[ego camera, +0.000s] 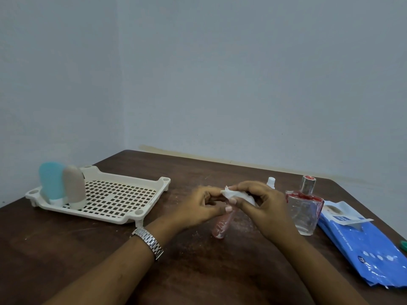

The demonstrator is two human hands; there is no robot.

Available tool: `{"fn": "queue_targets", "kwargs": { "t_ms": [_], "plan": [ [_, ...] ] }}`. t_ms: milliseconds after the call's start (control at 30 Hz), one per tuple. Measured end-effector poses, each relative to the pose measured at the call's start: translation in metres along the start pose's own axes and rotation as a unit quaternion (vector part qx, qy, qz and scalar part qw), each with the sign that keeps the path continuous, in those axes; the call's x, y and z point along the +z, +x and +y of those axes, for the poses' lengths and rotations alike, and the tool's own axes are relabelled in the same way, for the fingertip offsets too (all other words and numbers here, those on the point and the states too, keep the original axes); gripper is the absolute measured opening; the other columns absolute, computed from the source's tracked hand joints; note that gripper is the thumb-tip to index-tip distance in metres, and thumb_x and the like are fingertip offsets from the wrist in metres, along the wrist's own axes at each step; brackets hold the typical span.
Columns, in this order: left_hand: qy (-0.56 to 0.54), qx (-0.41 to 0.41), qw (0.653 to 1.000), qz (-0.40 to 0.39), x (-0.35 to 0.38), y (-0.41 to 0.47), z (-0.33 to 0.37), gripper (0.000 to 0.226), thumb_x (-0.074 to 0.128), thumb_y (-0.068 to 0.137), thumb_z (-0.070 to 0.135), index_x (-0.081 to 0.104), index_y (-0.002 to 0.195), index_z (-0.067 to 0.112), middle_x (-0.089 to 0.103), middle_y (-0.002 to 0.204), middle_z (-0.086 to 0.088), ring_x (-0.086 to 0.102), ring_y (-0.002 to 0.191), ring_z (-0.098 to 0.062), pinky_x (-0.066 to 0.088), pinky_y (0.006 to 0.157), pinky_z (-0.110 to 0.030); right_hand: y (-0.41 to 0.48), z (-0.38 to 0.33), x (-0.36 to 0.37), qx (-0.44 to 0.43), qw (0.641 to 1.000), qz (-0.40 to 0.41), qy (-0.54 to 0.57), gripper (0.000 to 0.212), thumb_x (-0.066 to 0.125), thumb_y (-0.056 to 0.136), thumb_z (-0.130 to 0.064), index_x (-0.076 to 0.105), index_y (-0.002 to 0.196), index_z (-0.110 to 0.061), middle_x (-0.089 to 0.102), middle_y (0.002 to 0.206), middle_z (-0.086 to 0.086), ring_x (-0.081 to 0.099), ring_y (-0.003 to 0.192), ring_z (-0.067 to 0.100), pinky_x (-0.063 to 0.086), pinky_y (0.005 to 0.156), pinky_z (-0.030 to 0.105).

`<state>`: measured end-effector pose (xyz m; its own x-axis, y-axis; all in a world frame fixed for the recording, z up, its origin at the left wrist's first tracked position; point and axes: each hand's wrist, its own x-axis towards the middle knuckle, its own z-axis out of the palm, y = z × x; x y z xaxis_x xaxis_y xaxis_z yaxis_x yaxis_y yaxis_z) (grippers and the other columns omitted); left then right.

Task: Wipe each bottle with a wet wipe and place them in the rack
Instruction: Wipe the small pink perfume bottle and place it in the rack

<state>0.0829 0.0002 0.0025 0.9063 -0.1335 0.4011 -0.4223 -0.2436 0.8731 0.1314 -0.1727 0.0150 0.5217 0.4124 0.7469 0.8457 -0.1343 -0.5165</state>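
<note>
A slim pink bottle stands tilted at the table's middle, gripped near its top by my left hand. My right hand pinches a white wet wipe wrapped over the bottle's top end. To the left lies a cream perforated rack holding a blue bottle and a beige bottle, both cap-down. A clear glass bottle with red marks and a silver cap stands right of my hands. A small white-capped bottle pokes out behind my right hand.
A blue pack of wet wipes lies at the right with its flap peeled up. A green object shows at the right frame edge. A metal watch sits on my left wrist. Walls close off the table's far side.
</note>
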Motion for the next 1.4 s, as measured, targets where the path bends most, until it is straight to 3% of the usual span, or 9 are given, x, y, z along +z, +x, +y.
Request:
{"fn": "queue_targets", "kwargs": {
  "t_ms": [133, 267, 533, 767, 900, 1067, 1167, 1300, 1400],
  "plan": [
    [-0.007, 0.011, 1.000, -0.002, 0.002, 0.002, -0.002, 0.025, 0.064, 0.087, -0.001, 0.066, 0.104, 0.018, 0.072, 0.097, 0.012, 0.064, 0.104, -0.006, 0.049, 0.090, -0.022, 0.001, -0.001, 0.005, -0.016, 0.999, 0.037, -0.017, 0.013, 0.073, 0.076, -0.028, 0.072, 0.086, -0.020, 0.066, 0.083, -0.018, 0.063, 0.081, -0.001, 0.049, 0.066, 0.012],
    [-0.040, -0.012, 0.999, -0.004, -0.001, 0.003, -0.007, 0.030, 0.062, 0.088, 0.000, 0.061, 0.117, 0.010, 0.068, 0.113, -0.003, 0.063, 0.111, -0.012, 0.049, 0.092, -0.024, 0.001, 0.002, 0.006, 0.022, 0.998, 0.049, 0.013, 0.019, 0.069, 0.080, -0.013, 0.070, 0.096, -0.024, 0.065, 0.086, -0.023, 0.063, 0.085, -0.006, 0.048, 0.072, 0.009],
    [-0.081, -0.049, 0.995, -0.045, -0.009, 0.004, -0.007, 0.032, 0.050, 0.092, -0.007, 0.055, 0.122, 0.005, 0.064, 0.117, -0.005, 0.061, 0.110, -0.007, 0.047, 0.092, -0.021, 0.001, 0.003, 0.003, 0.085, 0.984, 0.010, 0.155, 0.030, 0.066, 0.080, 0.000, 0.068, 0.101, -0.021, 0.071, 0.100, -0.008, 0.065, 0.097, 0.007, 0.052, 0.083, 0.023],
    [-0.069, -0.052, 0.995, -0.047, -0.008, 0.001, -0.004, 0.028, 0.055, 0.093, 0.001, 0.060, 0.119, 0.010, 0.068, 0.115, 0.000, 0.061, 0.113, -0.014, 0.046, 0.095, -0.024, -0.002, 0.007, 0.002, 0.124, 0.983, -0.036, 0.132, 0.035, 0.070, 0.072, -0.036, 0.067, 0.105, -0.023, 0.067, 0.105, -0.001, 0.062, 0.100, 0.013, 0.053, 0.085, 0.038],
    [-0.026, -0.034, 0.999, -0.017, -0.003, -0.001, 0.001, 0.026, 0.061, 0.090, 0.004, 0.064, 0.114, 0.013, 0.070, 0.110, -0.001, 0.064, 0.109, -0.013, 0.049, 0.094, -0.026, 0.000, 0.005, 0.007, 0.104, 0.990, 0.007, 0.096, 0.017, 0.075, 0.074, -0.026, 0.068, 0.089, -0.029, 0.069, 0.088, -0.008, 0.064, 0.088, 0.009, 0.054, 0.076, 0.031],
    [0.045, 0.017, 0.998, 0.040, 0.006, -0.001, 0.003, 0.025, 0.073, 0.081, 0.004, 0.069, 0.103, 0.014, 0.070, 0.087, 0.022, 0.065, 0.092, 0.002, 0.048, 0.082, -0.014, -0.001, -0.005, 0.012, 0.046, 0.997, 0.053, 0.039, 0.028, 0.068, 0.081, -0.006, 0.060, 0.079, -0.032, 0.067, 0.077, -0.011, 0.064, 0.072, 0.004, 0.051, 0.061, 0.021],
    [0.068, 0.029, 0.996, 0.052, 0.004, -0.001, 0.001, 0.024, 0.076, 0.079, 0.009, 0.070, 0.099, 0.021, 0.069, 0.091, 0.015, 0.065, 0.095, -0.002, 0.049, 0.089, -0.020, -0.001, -0.007, 0.013, 0.038, 0.996, 0.076, 0.025, 0.026, 0.067, 0.083, -0.009, 0.057, 0.084, -0.032, 0.067, 0.077, -0.011, 0.064, 0.074, 0.002, 0.051, 0.062, 0.018],
    [0.020, 0.002, 0.999, 0.034, 0.001, 0.001, -0.004, 0.023, 0.070, 0.083, 0.004, 0.068, 0.104, 0.014, 0.071, 0.100, 0.002, 0.066, 0.100, -0.007, 0.052, 0.088, -0.025, -0.001, -0.006, 0.009, 0.068, 0.994, 0.074, 0.043, 0.020, 0.066, 0.084, -0.015, 0.059, 0.085, -0.034, 0.069, 0.079, -0.012, 0.065, 0.077, 0.001, 0.054, 0.064, 0.021],
    [-0.038, -0.039, 0.998, 0.018, -0.003, 0.001, -0.004, 0.026, 0.064, 0.084, -0.003, 0.065, 0.103, 0.015, 0.073, 0.094, 0.007, 0.067, 0.095, -0.004, 0.052, 0.080, -0.020, 0.001, -0.002, 0.003, 0.111, 0.985, 0.092, 0.097, 0.020, 0.064, 0.085, -0.015, 0.061, 0.084, -0.034, 0.071, 0.079, -0.007, 0.068, 0.077, 0.010, 0.056, 0.063, 0.033]
  ]
}}
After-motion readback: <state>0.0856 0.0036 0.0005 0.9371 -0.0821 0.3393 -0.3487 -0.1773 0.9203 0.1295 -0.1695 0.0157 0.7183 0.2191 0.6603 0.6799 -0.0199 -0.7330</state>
